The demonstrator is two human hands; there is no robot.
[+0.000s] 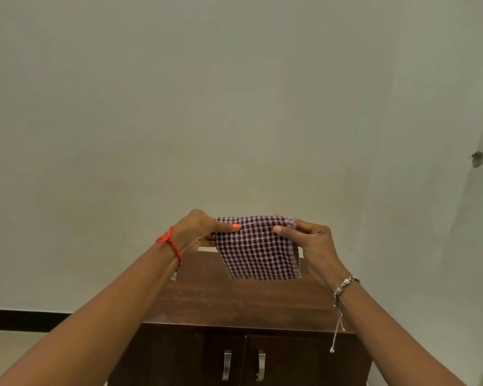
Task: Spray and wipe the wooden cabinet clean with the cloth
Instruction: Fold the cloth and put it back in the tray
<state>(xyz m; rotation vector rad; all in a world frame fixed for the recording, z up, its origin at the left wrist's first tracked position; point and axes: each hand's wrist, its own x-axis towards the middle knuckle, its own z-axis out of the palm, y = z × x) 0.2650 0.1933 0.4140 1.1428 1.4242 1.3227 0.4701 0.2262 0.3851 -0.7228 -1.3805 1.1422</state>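
Fingers of my left hand and right hand hidden behind the cloth; only thumbs show. Cloth covers the middle of the back edge of the cabinet. Small object at back left corner, mostly behind my wrist: can't identify. Doors cut off below.

Grip: left hand and right hand pinch cloth by upper corners, in air.
Below grip: cabinet top, flat wood, stops downward travel.
Behind grip: wall blocks forward reach.
Left, right, above grip: open air.
Under left wrist: small object at cabinet's edge, mostly hidden by forearm.
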